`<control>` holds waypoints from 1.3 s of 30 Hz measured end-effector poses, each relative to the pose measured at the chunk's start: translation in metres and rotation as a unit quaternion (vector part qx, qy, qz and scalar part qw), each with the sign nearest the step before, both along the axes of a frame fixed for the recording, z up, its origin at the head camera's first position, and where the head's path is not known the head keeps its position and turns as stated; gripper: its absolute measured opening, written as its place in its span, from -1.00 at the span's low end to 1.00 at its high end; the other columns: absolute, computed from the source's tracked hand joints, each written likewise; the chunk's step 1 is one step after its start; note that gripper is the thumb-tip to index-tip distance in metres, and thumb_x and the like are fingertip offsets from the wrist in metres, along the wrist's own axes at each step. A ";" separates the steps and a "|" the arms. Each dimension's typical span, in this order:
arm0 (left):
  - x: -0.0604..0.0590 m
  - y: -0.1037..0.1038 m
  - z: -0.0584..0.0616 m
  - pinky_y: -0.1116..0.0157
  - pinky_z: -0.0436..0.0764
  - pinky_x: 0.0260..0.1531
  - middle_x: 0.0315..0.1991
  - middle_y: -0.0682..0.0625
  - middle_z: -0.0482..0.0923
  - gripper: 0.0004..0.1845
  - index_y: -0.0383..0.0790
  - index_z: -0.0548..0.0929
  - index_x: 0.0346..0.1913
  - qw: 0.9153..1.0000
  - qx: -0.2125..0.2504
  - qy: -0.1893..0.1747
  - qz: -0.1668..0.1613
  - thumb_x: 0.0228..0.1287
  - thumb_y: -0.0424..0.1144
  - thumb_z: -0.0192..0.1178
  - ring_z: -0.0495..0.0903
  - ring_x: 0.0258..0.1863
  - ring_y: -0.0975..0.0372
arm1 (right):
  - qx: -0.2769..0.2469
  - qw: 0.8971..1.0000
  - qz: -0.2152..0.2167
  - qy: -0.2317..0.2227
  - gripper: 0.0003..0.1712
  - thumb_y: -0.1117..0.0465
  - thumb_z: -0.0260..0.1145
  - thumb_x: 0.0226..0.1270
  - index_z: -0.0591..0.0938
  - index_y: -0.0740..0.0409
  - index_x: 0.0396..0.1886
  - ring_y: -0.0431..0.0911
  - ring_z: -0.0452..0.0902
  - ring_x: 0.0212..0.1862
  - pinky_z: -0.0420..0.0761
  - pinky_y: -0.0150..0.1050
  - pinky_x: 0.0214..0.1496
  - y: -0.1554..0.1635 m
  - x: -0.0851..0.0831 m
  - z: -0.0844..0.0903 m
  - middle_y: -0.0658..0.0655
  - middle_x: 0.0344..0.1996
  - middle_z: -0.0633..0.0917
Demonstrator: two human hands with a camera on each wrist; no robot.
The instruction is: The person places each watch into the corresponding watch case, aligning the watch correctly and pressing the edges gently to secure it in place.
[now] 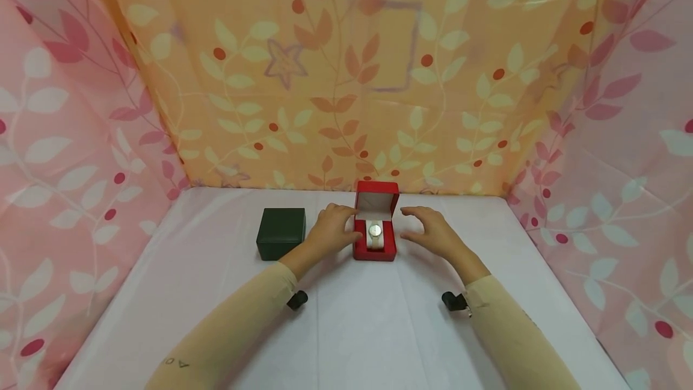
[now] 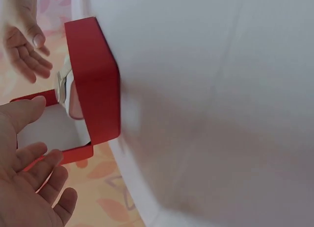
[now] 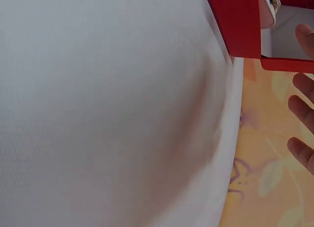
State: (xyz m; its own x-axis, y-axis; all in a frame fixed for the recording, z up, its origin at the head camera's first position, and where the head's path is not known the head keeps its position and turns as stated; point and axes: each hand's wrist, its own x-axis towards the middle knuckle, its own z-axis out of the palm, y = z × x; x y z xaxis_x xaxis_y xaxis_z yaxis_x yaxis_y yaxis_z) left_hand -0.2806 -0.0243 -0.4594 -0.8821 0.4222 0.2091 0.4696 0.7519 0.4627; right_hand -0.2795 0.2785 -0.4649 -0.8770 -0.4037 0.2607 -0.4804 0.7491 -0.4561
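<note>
- Sleeves in beige come in from the bottom of the head view, each with a small black wrist camera, and lead to the two hands at the red box (image 1: pixel 376 221), which is the landmark for everything here.
- Head view: the red box stands open on the white desk (image 1: pixel 357 330), lid upright at the back, with a watch (image 1: pixel 374 232) seated in its pale lining. The left hand (image 1: pixel 331 230) lies against the box's left side, thumb at the front corner, fingers loosely bent. The right hand (image 1: pixel 433 232) hovers just right of the box, fingers spread, holding nothing. A dark green box (image 1: pixel 281 233), shut, sits left of the red box, beyond the left hand.
- Left wrist view: the left hand (image 2: pixel 27 173) is open-palmed beside the red box (image 2: pixel 95 85), not clasping it; the watch (image 2: pixel 62 87) shows inside, and the right hand (image 2: pixel 24 48) is beyond it.
- Right wrist view: the fingertips (image 3: pixel 301 109) are straight and apart beside the red box (image 3: pixel 235 23).
- By my reading, the lid is already up and the watch is not yet lifted out.
- Leaf-patterned cloth, orange behind and pink at both sides, walls in the desk.
</note>
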 end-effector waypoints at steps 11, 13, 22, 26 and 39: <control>-0.014 -0.009 0.011 -0.07 0.40 0.27 0.26 -0.09 0.61 -0.39 -0.17 0.60 0.31 1.000 -0.005 0.013 0.025 0.26 0.00 0.43 0.44 0.27 -0.01 | -0.011 1.000 -0.017 -0.023 -0.27 0.06 0.52 0.30 0.50 0.10 0.42 0.13 0.44 0.39 0.36 0.22 0.43 0.005 -0.003 0.013 0.10 0.30 0.62; -0.017 -0.010 0.013 -0.07 0.39 0.29 0.27 -0.09 0.61 -0.39 -0.18 0.60 0.32 1.000 0.001 0.012 0.028 0.26 -0.01 0.43 0.43 0.28 0.00 | -0.015 1.000 -0.016 -0.022 -0.27 0.06 0.51 0.30 0.50 0.11 0.42 0.14 0.45 0.37 0.37 0.22 0.42 0.005 -0.004 0.017 0.10 0.29 0.62; -0.031 -0.008 0.023 -0.16 0.32 0.38 0.36 0.00 0.54 -0.33 -0.12 0.55 0.40 0.999 0.042 0.002 0.035 0.23 -0.07 0.47 0.39 0.39 0.04 | -0.029 0.999 -0.011 -0.007 -0.24 0.10 0.51 0.31 0.45 0.00 0.47 0.11 0.48 0.33 0.39 0.21 0.41 0.001 -0.016 0.028 0.13 0.23 0.65; -0.037 -0.006 0.026 -0.17 0.32 0.39 0.34 -0.03 0.56 -0.31 -0.13 0.53 0.41 0.998 0.053 -0.002 0.027 0.23 -0.09 0.47 0.39 0.40 0.04 | -0.035 0.999 -0.013 -0.013 -0.27 0.10 0.49 0.33 0.45 -0.01 0.46 0.11 0.48 0.33 0.40 0.20 0.40 0.000 -0.022 0.031 0.11 0.23 0.64; -0.049 -0.001 0.029 -0.07 0.36 0.37 0.28 -0.06 0.58 -0.33 -0.17 0.48 0.44 0.997 0.079 0.009 0.013 0.29 -0.20 0.43 0.38 0.35 0.02 | -0.038 0.999 -0.010 -0.027 -0.30 0.12 0.38 0.45 0.39 -0.01 0.52 0.09 0.45 0.37 0.34 0.22 0.45 -0.011 -0.038 0.036 0.11 0.28 0.62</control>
